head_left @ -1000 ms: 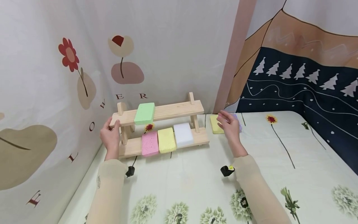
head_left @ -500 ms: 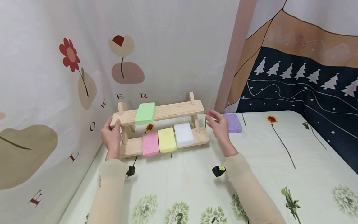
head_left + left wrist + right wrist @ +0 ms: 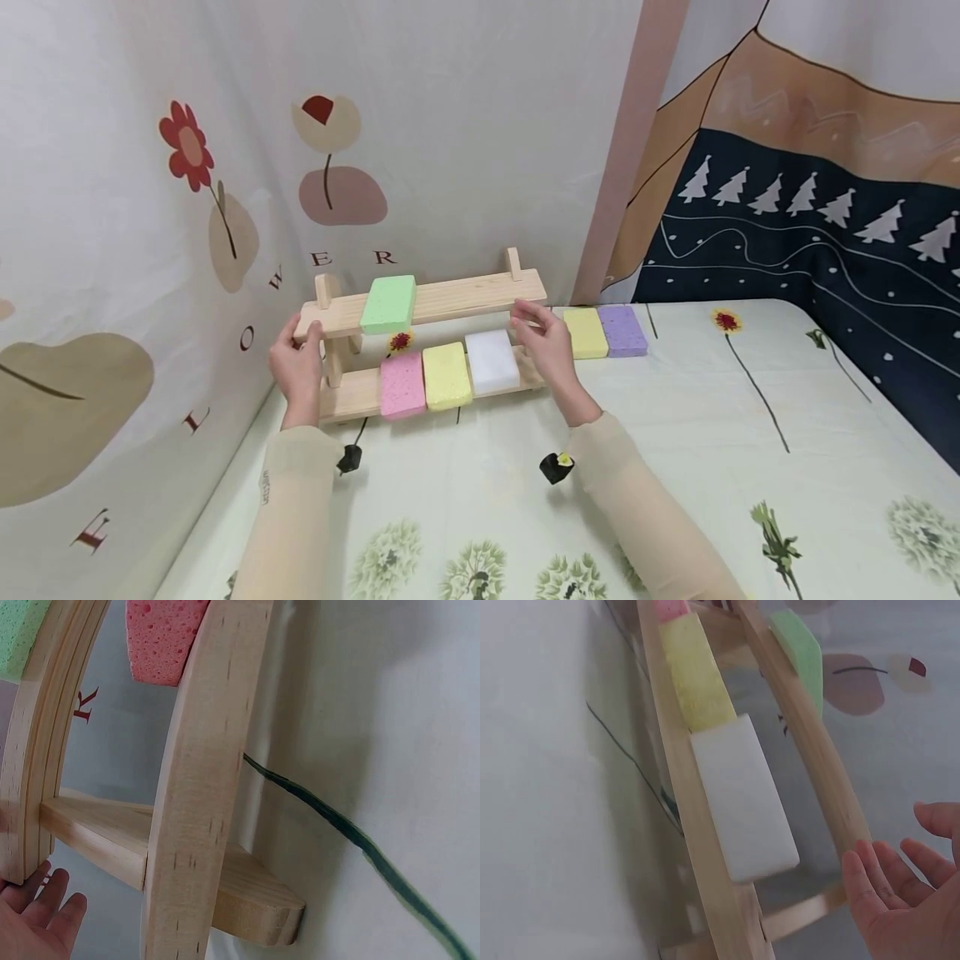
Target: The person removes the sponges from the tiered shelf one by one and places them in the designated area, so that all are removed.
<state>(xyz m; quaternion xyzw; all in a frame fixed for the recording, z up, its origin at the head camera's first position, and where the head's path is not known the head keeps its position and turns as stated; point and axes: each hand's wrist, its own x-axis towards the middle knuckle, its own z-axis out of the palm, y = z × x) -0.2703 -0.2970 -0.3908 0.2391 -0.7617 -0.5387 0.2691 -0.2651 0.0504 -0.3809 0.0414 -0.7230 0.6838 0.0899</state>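
Observation:
A two-tier wooden shelf rack (image 3: 472, 293) stands against the back curtain. My left hand (image 3: 296, 367) grips the left end of its upper board, thumb on top and fingers beneath. On that board lies a green sponge (image 3: 388, 304). The lower board carries a pink sponge (image 3: 402, 383), a yellow sponge (image 3: 447, 375) and a white sponge (image 3: 492, 361), which looks smoother than the others. My right hand (image 3: 907, 900) holds nothing, its fingers loosely bent and fingertips right at the upper board's right end. In the head view it hides the rack's right support.
To the right of the rack, another yellow sponge (image 3: 585, 333) and a purple sponge (image 3: 623, 331) lie side by side on the flower-printed cloth (image 3: 480, 483). Printed curtains (image 3: 465, 125) close off the back and left side.
My right hand has moved left from above the yellow and purple sponges to the rack's right end, uncovering both sponges. The left hand keeps its grip; the rack has stayed put.

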